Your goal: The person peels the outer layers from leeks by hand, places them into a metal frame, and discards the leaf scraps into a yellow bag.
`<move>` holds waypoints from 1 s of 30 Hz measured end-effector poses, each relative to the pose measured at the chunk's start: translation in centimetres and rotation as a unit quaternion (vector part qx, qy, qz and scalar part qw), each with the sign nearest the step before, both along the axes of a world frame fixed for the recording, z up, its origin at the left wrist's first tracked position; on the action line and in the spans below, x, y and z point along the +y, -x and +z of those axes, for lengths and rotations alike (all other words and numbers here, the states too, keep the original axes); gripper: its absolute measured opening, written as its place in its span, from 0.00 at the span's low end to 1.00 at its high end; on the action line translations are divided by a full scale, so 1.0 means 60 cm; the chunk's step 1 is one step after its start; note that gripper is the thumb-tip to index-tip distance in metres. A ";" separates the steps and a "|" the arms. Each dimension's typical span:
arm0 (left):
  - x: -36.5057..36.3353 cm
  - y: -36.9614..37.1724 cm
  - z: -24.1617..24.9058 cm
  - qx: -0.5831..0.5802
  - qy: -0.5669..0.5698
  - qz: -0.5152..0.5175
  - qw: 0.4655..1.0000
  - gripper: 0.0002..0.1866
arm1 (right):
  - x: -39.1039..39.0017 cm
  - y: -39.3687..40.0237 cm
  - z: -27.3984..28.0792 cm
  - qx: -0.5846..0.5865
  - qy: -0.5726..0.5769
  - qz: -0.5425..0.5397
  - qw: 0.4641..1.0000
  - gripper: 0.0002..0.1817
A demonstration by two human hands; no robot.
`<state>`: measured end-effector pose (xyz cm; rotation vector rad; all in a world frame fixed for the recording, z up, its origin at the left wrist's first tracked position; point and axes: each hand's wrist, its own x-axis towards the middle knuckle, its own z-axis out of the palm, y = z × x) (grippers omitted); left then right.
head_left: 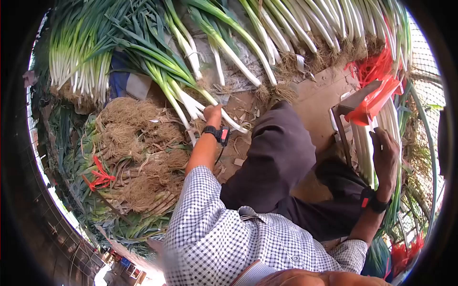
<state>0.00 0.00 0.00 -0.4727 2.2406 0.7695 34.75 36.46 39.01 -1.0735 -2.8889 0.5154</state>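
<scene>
My left hand (212, 114), at the centre-left, is closed around the white stem of a leek (177, 90); more leeks with green tops lie beside and under it. On the right, my right hand (385, 148) lies against the side of a bundle of white leek stalks (363, 150), its fingers stretched out and partly apart. The bundle is beside a dark angled frame (341, 128), with a red plastic bag (374, 102) over the frame's top. Both wrists wear black bands.
Rows of leeks (305, 24) with roots lie along the top. A big leek bunch (78, 57) is at the upper left. Cut root clumps (138, 138) and red strips (100, 175) are at the left. Cardboard (317, 102) lies beyond my bent knee (281, 143). Netting runs along the right.
</scene>
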 end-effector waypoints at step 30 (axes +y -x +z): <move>0.033 0.033 0.160 0.254 0.038 -0.105 0.961 0.29 | 0.078 0.266 0.164 0.471 -0.011 0.103 0.876 0.17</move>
